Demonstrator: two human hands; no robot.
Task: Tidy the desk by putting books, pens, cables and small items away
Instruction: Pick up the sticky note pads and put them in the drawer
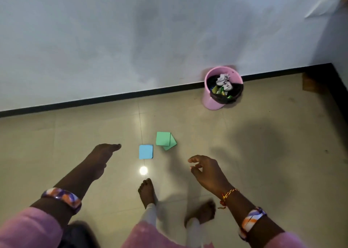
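No writing could be read on the blue note [146,152] or the green notes [165,141], which lay on the floor [263,153] between my hands. The bin [216,102] stood at 1 o'clock by the wall [94,40], its contents hard to make out. My left hand [102,157] reached forward, fingers straight, holding nothing. My right hand [206,170] hovered, fingers loosely curled, empty.

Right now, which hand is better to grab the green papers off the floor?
Probably the right hand. It hangs just below and to the right of the green papers, fingers loosely curled and empty. The left hand is farther off, past the blue paper.
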